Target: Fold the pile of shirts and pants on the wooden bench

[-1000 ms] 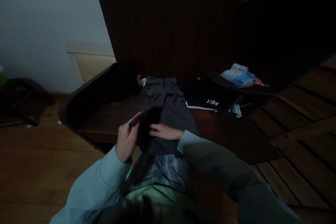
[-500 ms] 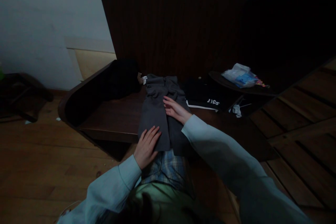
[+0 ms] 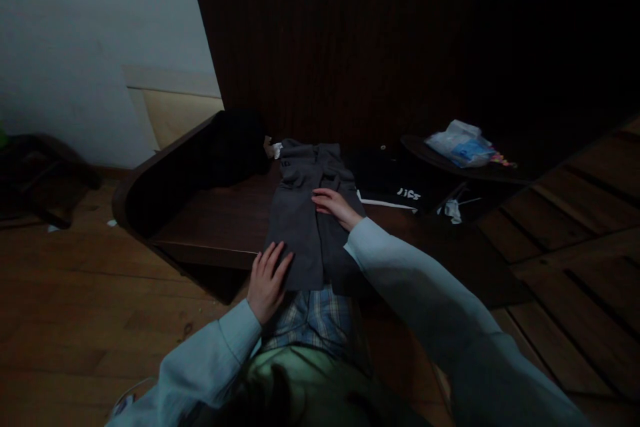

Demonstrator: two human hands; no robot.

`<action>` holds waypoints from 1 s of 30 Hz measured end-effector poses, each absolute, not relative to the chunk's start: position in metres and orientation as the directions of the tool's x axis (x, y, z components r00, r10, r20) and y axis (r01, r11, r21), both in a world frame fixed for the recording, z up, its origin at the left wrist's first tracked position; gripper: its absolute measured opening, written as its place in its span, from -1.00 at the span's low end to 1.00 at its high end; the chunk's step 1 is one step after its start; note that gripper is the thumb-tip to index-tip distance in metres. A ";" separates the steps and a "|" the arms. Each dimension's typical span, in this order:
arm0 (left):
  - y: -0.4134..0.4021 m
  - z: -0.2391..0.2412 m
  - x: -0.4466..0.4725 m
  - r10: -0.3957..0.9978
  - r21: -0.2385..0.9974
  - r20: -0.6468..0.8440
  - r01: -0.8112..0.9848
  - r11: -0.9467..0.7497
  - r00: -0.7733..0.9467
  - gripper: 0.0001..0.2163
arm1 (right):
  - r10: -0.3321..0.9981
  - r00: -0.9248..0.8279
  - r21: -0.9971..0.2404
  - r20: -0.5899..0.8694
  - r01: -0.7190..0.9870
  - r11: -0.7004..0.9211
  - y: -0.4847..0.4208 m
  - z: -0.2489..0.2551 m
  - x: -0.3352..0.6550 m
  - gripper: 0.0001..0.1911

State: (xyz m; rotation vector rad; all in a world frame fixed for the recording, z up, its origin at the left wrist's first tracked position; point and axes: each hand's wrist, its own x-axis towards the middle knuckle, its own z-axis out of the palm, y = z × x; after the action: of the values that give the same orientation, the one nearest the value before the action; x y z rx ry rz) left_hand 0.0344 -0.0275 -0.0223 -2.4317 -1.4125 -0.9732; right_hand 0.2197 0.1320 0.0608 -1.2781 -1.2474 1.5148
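Grey trousers laid flat lengthwise, one hand at a hem, one mid-length

Head view, the only one I have: the light is dim, but I make out the grey trousers [image 3: 295, 230] on the dark wooden counter [image 3: 220, 213], between a black bundle [image 3: 235, 150] at the left end and a black garment with white lettering [image 3: 380, 180] just beside them on the right.

I judge the spreading-out mostly done: both legs lie side by side, extended and fairly smooth, with a narrow dark line between them. Creases remain near the waist, and I see no fold across the legs, so any smoothing or folding would be what is left.

The long axis runs away from the wearer's body. The waist end points to the tall wooden panel [image 3: 340, 47] behind; the hems point back at the wearer, reaching the front edge, close to the plaid clothing [image 3: 325, 313]. I can't tell whether they touch it.

The left hand [image 3: 265, 283] has its fingers spread, tips on the outer edge of one leg near the hem. The right hand [image 3: 340, 207] lies about mid-length over the line between the legs, fingers extended and close together; I see no cloth pinched there, though its underside is hidden from me.
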 end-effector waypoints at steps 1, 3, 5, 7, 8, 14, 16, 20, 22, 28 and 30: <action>-0.028 -0.027 0.031 0.704 0.198 0.647 0.828 -0.525 0.292 -0.42 | 0.954 -0.207 -0.976 -0.217 0.044 -0.212 0.132 0.060 0.219 -0.74; -0.030 -0.033 0.026 0.672 0.244 0.706 0.813 -0.529 0.225 -0.45 | 0.946 -0.235 -0.974 -0.224 0.077 -0.212 0.134 0.061 0.217 -0.66; -0.032 -0.035 0.022 0.643 0.272 0.737 0.778 -0.566 0.210 -0.52 | 0.944 -0.243 -0.974 -0.221 0.098 -0.203 0.136 0.063 0.214 -0.58; -0.033 -0.034 0.020 0.622 0.269 0.747 0.748 -0.607 0.236 -0.63 | 0.953 -0.250 -0.983 -0.175 0.097 -0.155 0.139 0.065 0.211 -0.54; -0.034 -0.033 0.019 0.614 0.254 0.744 0.738 -0.626 0.264 -0.67 | 0.958 -0.256 -0.989 -0.132 0.093 -0.112 0.141 0.066 0.210 -0.53; -0.032 -0.033 0.009 0.585 0.157 0.691 0.703 -0.694 0.424 -0.68 | 0.971 -0.231 -0.945 -0.053 0.326 0.026 0.153 0.057 0.214 -0.51; -0.031 -0.030 0.011 0.590 0.131 0.673 0.713 -0.689 0.446 -0.65 | 0.971 -0.234 -0.925 -0.057 0.379 0.037 0.157 0.054 0.216 -0.54; -0.032 -0.018 0.028 0.657 0.096 0.586 0.764 -0.638 0.474 -0.55 | 0.971 -0.237 -0.909 0.023 0.398 0.119 0.160 0.054 0.217 -0.64; -0.032 -0.013 0.039 0.681 0.075 0.528 0.770 -0.633 0.508 -0.50 | 0.968 -0.247 -0.887 0.035 0.440 0.144 0.160 0.054 0.216 -0.67; -0.027 -0.005 0.049 0.660 0.096 0.459 0.705 -0.703 0.595 -0.56 | 0.965 -0.250 -0.848 0.074 0.494 0.193 0.159 0.057 0.220 -0.65; -0.028 0.002 0.049 0.662 0.117 0.447 0.695 -0.710 0.601 -0.61 | 0.971 -0.224 -0.844 0.085 0.502 0.190 0.164 0.063 0.227 -0.65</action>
State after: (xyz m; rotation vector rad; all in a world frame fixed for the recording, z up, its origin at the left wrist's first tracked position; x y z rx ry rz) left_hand 0.0492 -0.0279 0.0016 -2.7482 -1.1665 -0.7239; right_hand 0.2268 0.1640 0.0633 -1.3819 -1.8232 0.9282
